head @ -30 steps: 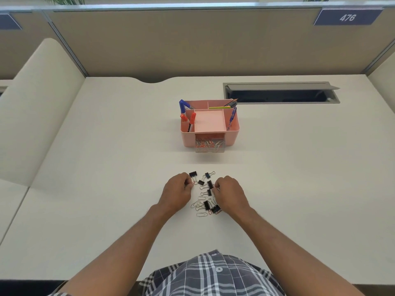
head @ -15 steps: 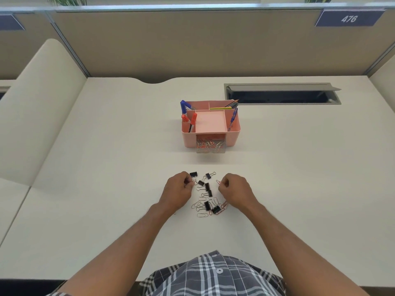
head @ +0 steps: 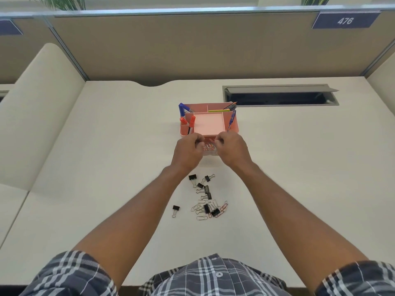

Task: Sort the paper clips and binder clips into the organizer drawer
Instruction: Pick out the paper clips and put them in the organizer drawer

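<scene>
A pink desk organizer [head: 234, 127] stands mid-desk, and its clear drawer [head: 210, 151] is pulled out at the front with coloured paper clips inside. My left hand [head: 188, 151] and my right hand [head: 232, 149] hover side by side over the drawer. On both hands the fingertips are curled and pinched together, and any small clip in them is mostly hidden. Nearer me lies a loose pile of black binder clips [head: 206, 190] and wire paper clips [head: 201, 210]. One binder clip [head: 175, 209] lies apart to the left.
Pens, markers and pencils stand in the organizer's side and back slots. A grey cable hatch [head: 280, 95] lies open at the back right. Beige partition walls close off the desk's far and left sides.
Both hands have lifted off the clip pile and reached forward to the organizer's drawer. The pile now lies uncovered, and a lone binder clip shows at its left.
</scene>
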Tool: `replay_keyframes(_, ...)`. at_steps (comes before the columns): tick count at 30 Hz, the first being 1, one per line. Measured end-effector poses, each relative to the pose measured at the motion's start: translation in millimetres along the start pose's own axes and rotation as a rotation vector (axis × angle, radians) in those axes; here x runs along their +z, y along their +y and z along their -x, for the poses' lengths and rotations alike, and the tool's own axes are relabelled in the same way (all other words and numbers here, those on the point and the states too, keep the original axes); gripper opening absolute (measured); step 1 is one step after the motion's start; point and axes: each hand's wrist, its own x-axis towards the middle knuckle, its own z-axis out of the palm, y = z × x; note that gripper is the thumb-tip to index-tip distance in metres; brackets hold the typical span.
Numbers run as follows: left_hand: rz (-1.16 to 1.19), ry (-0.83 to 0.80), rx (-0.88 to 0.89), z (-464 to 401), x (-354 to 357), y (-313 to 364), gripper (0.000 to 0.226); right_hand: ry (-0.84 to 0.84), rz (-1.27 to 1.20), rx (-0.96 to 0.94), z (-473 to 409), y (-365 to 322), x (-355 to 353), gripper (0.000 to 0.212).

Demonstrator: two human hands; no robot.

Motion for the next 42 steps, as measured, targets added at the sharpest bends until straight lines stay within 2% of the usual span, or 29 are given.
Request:
replay_keyframes(4, 0.006, 0.025, 0.039, 16, -3, -13, 0.013, -0.001, -0.108, 0.005, 14, 6, -2, 0.015)
replay_keyframes(6, -0.008, 0.003, 0.033, 36, -4, -25, 0.013, -0.075, -0.124, 0.011, 32, 13, -2, 0.013)
replay_keyframes(11, -0.123, -0.257, -0.014, 93, 2, -55, 0.013, -0.433, -0.008, 0.101, 85, 40, 9, 0.014)
replay_keyframes(13, -0.211, -0.359, 0.033, 111, 3, -65, 0.014, -0.497, 0.029, 0.147, 104, 49, 15, 0.014)
replay_keyframes(16, -0.33, -0.428, 0.11, 128, 6, -73, 0.023, -0.559, 0.107, 0.152, 125, 55, 26, 0.022)
replay_keyframes(19, -0.407, -0.416, 0.131, 134, 12, -76, 0.023, -0.533, 0.15, 0.129, 135, 55, 36, 0.024)
replay_keyframes(26, -0.4, -0.312, 0.104, 122, 23, -67, 0.011, -0.406, 0.068, 0.124, 129, 50, 43, 0.017)
replay_keyframes(28, -0.392, -0.305, 0.102, 120, 25, -67, 0.014, -0.405, 0.07, 0.116, 129, 53, 43, 0.015)
replay_keyframes(32, -0.39, -0.274, 0.087, 124, 26, -70, 0.022, -0.444, 0.087, 0.078, 130, 57, 42, 0.024)
replay_keyframes(42, -0.444, -0.312, 0.004, 123, 25, -66, 0.01, -0.437, 0.115, 0.039, 129, 57, 46, 0.005)
